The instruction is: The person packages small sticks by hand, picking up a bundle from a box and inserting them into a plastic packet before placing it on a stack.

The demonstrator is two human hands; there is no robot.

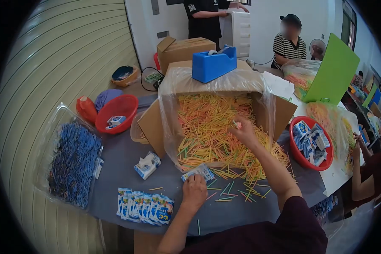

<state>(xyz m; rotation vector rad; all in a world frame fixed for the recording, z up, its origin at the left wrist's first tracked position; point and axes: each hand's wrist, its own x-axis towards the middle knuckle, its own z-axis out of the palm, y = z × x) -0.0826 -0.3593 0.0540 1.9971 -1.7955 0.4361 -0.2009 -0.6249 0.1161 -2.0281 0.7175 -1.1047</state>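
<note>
My right hand [244, 133] reaches over the open cardboard box, its fingers closed around a few thin coloured sticks [238, 124]. Below it lies a large heap of yellow, orange, pink and green sticks [211, 122], spilling out of the box's front. My left hand [194, 191] is on the table in front of the box, fingers curled on the near edge of a blue-and-white packet [204, 171]. Left of that hand is a fanned row of several filled blue-and-white packets [144, 207]. Another crumpled packet [147, 165] lies beside the box.
A blue tape dispenser [213, 64] sits on the plastic-lined box [154, 127]. Red bowls [129, 101] [312, 166] holding packets flank it. A clear tray [42, 182] of blue strands is far left. A green board [332, 70] stands right. Several people work nearby.
</note>
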